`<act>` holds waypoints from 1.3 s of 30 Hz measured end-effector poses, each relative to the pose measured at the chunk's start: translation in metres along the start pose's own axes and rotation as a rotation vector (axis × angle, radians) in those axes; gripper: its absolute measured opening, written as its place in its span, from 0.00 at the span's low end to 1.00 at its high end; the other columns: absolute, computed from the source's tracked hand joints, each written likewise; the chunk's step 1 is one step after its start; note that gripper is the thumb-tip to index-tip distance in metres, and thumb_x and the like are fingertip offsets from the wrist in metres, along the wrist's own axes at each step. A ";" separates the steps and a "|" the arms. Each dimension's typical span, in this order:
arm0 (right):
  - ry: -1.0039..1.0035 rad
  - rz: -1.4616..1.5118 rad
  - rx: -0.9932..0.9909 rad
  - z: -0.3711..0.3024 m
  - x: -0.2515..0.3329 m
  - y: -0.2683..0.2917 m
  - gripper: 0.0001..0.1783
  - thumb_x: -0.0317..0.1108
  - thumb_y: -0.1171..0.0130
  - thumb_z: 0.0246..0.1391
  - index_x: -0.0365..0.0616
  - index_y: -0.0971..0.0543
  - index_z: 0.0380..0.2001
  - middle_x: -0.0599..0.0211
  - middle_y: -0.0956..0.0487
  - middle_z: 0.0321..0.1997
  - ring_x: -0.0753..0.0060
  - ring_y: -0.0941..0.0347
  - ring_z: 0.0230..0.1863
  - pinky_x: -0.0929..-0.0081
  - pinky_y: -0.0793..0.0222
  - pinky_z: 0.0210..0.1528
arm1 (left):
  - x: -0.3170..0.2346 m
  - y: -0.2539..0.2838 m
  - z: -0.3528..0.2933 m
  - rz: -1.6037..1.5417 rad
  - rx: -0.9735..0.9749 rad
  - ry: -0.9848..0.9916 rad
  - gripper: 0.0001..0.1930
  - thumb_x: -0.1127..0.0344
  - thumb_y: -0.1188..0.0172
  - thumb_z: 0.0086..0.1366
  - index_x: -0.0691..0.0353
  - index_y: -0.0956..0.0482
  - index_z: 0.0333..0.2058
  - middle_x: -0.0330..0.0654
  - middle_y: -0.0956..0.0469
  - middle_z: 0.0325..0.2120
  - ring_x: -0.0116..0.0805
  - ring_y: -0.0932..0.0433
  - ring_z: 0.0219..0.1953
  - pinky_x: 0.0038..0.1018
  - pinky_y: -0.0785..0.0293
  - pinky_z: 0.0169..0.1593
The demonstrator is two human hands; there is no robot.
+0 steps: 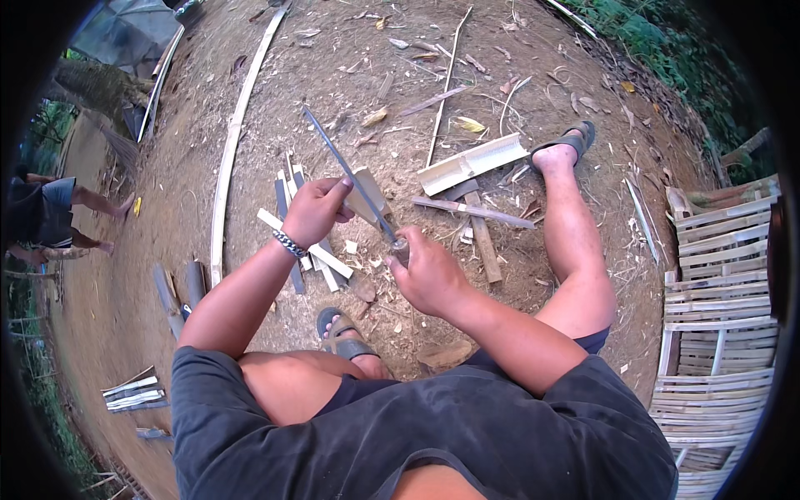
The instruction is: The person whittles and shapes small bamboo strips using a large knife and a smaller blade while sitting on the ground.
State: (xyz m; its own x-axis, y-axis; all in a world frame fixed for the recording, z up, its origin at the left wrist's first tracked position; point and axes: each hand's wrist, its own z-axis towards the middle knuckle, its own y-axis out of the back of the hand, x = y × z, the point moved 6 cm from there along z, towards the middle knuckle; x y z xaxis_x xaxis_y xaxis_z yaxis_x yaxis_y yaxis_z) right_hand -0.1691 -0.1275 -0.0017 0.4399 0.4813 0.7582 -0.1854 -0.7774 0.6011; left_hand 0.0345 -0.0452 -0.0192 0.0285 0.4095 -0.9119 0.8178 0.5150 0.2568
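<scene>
A long knife (332, 148) with a narrow dark blade points up and to the left in front of me. My right hand (429, 271) is wrapped round its handle (401, 248). My left hand (317, 212), with a chain bracelet (289, 243) at the wrist, has its fingers curled beside the blade. Its thumb is at the blade's edge; whether anything is pinched there I cannot make out. A brownish bamboo piece (367, 197) shows behind the blade, close to the left fingertips. Beneath that hand lie pale split bamboo strips (332, 260).
A halved bamboo length (473, 164) lies ahead, with slats (483, 237) below it among shavings. One long strip (236, 137) runs along the left. At right stands a slatted bamboo bench (721, 333). Another person (58, 208) is at far left. My sandalled feet flank the pieces.
</scene>
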 end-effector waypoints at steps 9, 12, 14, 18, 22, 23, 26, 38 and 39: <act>0.035 0.023 -0.029 0.004 -0.007 -0.002 0.24 0.38 0.40 0.62 0.33 0.33 0.54 0.44 0.19 0.36 0.41 0.20 0.42 0.51 0.27 0.47 | -0.001 -0.001 0.002 -0.023 0.003 0.015 0.24 0.50 0.45 0.74 0.72 0.19 0.38 0.42 0.18 0.25 0.27 0.16 0.28 0.23 0.18 0.34; 0.004 0.011 -0.025 0.004 -0.005 -0.002 0.23 0.37 0.40 0.62 0.33 0.32 0.54 0.44 0.19 0.36 0.42 0.20 0.42 0.51 0.27 0.47 | 0.001 0.000 0.003 -0.044 0.028 0.019 0.25 0.48 0.45 0.74 0.72 0.20 0.39 0.42 0.18 0.26 0.27 0.16 0.29 0.23 0.18 0.34; -0.033 0.010 -0.003 0.005 -0.005 0.000 0.23 0.37 0.41 0.63 0.33 0.32 0.54 0.44 0.19 0.37 0.42 0.20 0.42 0.51 0.27 0.47 | 0.004 0.001 0.006 -0.061 0.057 0.012 0.27 0.46 0.46 0.74 0.72 0.20 0.40 0.42 0.18 0.26 0.27 0.16 0.30 0.22 0.19 0.35; 0.003 -0.034 -0.018 0.008 -0.003 -0.001 0.24 0.37 0.41 0.63 0.33 0.33 0.55 0.44 0.19 0.37 0.42 0.20 0.42 0.52 0.27 0.48 | -0.003 0.029 0.010 0.210 -0.146 -0.067 0.31 0.43 0.54 0.76 0.72 0.20 0.44 0.49 0.16 0.34 0.36 0.15 0.37 0.31 0.18 0.45; 0.010 -0.038 -0.025 0.012 0.000 -0.005 0.25 0.37 0.41 0.63 0.33 0.34 0.56 0.44 0.18 0.37 0.42 0.20 0.42 0.53 0.27 0.49 | -0.083 0.074 0.003 0.474 -0.687 -0.703 0.37 0.39 0.64 0.77 0.74 0.29 0.60 0.62 0.26 0.58 0.52 0.29 0.64 0.43 0.36 0.67; -0.009 -0.050 -0.033 0.012 -0.005 -0.004 0.25 0.36 0.41 0.63 0.32 0.34 0.56 0.44 0.18 0.37 0.42 0.20 0.42 0.53 0.27 0.49 | -0.128 0.073 -0.002 0.575 -0.738 -0.901 0.37 0.42 0.66 0.78 0.75 0.33 0.62 0.63 0.30 0.62 0.54 0.33 0.67 0.43 0.40 0.70; -0.040 -0.025 -0.012 0.009 -0.002 -0.001 0.25 0.36 0.41 0.63 0.33 0.34 0.56 0.42 0.18 0.38 0.42 0.20 0.43 0.52 0.27 0.50 | -0.230 0.095 -0.023 1.029 -0.927 -1.480 0.21 0.73 0.57 0.74 0.68 0.32 0.64 0.61 0.29 0.61 0.56 0.27 0.60 0.38 0.36 0.68; -0.133 0.037 -0.024 0.001 -0.019 0.013 0.20 0.34 0.40 0.59 0.34 0.30 0.51 0.40 0.19 0.37 0.37 0.20 0.43 0.50 0.26 0.48 | -0.239 -0.007 0.052 1.068 -0.324 -1.216 0.25 0.53 0.58 0.78 0.63 0.33 0.64 0.58 0.28 0.60 0.50 0.29 0.63 0.44 0.34 0.65; -0.167 0.082 -0.003 -0.007 -0.013 0.013 0.20 0.34 0.40 0.59 0.33 0.29 0.51 0.40 0.19 0.37 0.38 0.20 0.43 0.50 0.26 0.48 | -0.234 -0.002 0.041 1.160 -0.243 -1.166 0.24 0.54 0.59 0.78 0.64 0.32 0.63 0.58 0.27 0.58 0.52 0.28 0.62 0.45 0.33 0.64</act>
State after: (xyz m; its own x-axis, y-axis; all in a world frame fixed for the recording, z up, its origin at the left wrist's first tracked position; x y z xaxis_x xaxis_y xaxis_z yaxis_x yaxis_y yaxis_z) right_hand -0.1828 -0.1407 -0.0019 0.5629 0.3419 0.7525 -0.2291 -0.8102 0.5395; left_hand 0.0497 -0.1723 0.1804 0.9952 -0.0541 0.0815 -0.0434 0.5025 0.8635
